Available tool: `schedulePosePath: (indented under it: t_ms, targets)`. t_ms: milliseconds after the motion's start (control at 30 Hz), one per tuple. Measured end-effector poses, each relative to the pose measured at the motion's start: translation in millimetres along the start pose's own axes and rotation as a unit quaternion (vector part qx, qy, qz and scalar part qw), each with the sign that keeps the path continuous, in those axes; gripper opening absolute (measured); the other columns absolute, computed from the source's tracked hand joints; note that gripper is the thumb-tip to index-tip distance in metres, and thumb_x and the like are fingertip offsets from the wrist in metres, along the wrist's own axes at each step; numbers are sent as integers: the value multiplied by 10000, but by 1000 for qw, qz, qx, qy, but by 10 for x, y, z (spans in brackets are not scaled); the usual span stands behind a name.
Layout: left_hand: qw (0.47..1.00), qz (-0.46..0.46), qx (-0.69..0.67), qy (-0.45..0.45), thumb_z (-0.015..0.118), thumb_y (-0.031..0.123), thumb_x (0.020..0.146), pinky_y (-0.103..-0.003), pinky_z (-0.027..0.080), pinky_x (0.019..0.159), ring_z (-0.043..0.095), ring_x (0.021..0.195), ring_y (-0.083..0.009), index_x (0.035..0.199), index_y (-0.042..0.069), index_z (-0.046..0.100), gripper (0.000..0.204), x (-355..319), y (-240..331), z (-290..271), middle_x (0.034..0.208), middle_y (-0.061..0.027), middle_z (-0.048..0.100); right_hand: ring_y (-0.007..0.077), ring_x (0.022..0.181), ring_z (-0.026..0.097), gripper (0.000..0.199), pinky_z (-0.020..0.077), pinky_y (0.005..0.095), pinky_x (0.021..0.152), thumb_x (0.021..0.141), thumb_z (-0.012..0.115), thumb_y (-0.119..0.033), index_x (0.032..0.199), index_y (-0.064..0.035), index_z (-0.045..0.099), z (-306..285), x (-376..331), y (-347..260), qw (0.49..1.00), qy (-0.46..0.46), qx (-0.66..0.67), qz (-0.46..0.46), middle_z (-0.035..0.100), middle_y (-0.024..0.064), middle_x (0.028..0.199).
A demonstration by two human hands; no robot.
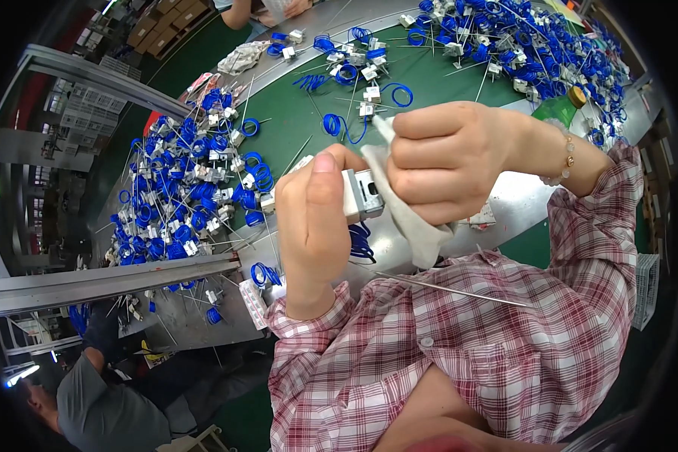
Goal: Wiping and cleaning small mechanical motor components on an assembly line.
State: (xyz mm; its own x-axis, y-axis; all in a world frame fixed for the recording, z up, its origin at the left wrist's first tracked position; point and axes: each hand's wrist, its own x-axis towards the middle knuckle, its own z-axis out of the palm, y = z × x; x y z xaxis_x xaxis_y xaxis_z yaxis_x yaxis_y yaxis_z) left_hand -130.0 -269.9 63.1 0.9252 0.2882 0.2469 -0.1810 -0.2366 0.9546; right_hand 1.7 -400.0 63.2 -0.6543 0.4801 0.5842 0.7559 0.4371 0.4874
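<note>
Gripping white unit (360, 197) in L hand (314, 215), w/ fingers curled round its L side & thumb laid straight along top, tip pointing away fr body. Coming up w/ L wrist approx vert out of plaid cuff (301, 320), w/ back of thumb turned to cam. Clenching R hand (444, 162) on pale cloth (422, 235), w/ knuckles to L, back of hand up, fingers folded in tight. Reaching in fr R w/ R forearm approx horiz & elbow bent well out; wearing beaded bracelet (567, 162) at that wrist. Holding both hands close together in front of chest, w/ unit at L fist's R side, dark slot facing cloth. Can't tell for sure re cloth-to-unit contact: just beside, at least. Letting cloth hang below R fist, w/ one corner poking out above. Showing blue coil (360, 242) just under unit, partly hidden, plus thin metal rod (459, 291) slanting across plaid shirt (459, 339); can't tell re any join to unit. Beyond hands, on green mat (286, 113): loose blue-wired pcs (371, 94). To L, big pile (196, 181) of similar; far R, another. Nr R forearm: green bottle (556, 113).
</note>
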Motion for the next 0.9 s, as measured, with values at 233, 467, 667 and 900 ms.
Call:
schedulePosePath:
  t_ms: [233, 467, 667, 900]
  targets:
    - [998, 49, 8, 48, 285, 311, 852, -273, 295, 442, 435, 449, -134, 649, -33, 558, 483, -4, 7, -11, 496, -60, 475, 141, 438, 415, 176, 351, 260, 405, 737, 538, -46, 591, -24, 442, -130, -79, 72, 998, -6, -46, -42, 449, 44, 587]
    - [996, -6, -25, 84, 260, 374, 803, -220, 279, 506, 392, 539, -123, 608, -44, 516, 528, -56, 112, -111, 573, -103, 484, 213, 495, 476, 218, 398, 331, 481, 777, 611, -181, 771, 29, 553, -308, -397, 138, 986, 53, -57, 150, 514, 87, 628]
    - [997, -8, -28, 77, 269, 378, 799, -217, 288, 508, 393, 534, -124, 606, -49, 517, 531, -47, 98, -96, 566, -107, 488, 265, 699, 560, 192, 449, 295, 620, 714, 660, -142, 863, -47, 584, -298, -436, -47, 929, -14, -75, 361, 562, 100, 859]
    - [997, -1, -52, 48, 289, 315, 857, -214, 312, 446, 441, 488, -76, 653, -35, 547, 481, 90, -69, -52, 560, -40, 515, 210, 702, 577, 249, 475, 325, 606, 661, 581, -57, 904, -5, 577, -13, -107, -108, 931, 22, 187, 314, 583, 109, 824]
